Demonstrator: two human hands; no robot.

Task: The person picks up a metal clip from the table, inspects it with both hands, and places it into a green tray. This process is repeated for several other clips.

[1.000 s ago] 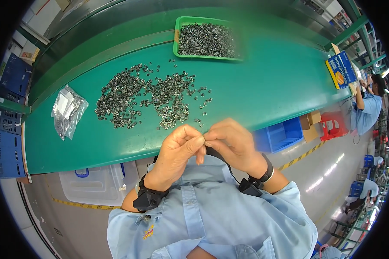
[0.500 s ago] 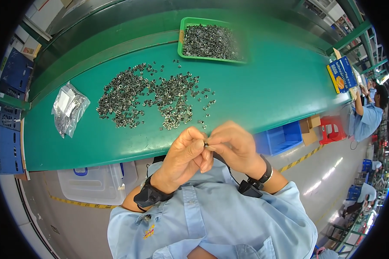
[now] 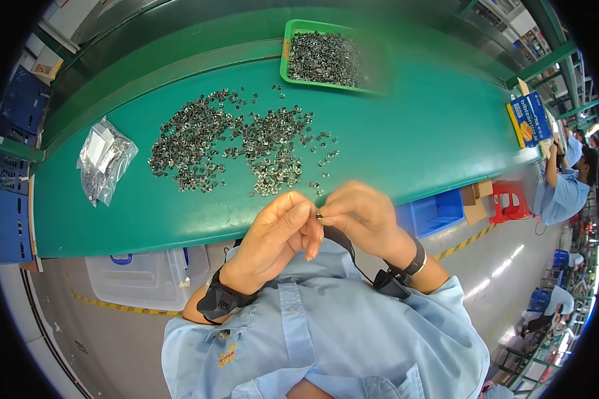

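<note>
I am watching a tiny dark metal clip being pinched between the fingertips of both hands, just off the near edge of the green desk and above the pale blue shirt. The left hand is closing its grip on the piece from one side with thumb and forefinger, and the right hand is closing on it from the other, the fingertips almost touching. I am judging it very light, stiff and easy to drop, small enough to slip out sideways, so holding it by its flat sides seems safest. Beyond the hands, a loose spread of small silvery metal clips is lying on the desk, with a green plastic tray of more clips farther back and a clear plastic bag of parts off to the left.
</note>
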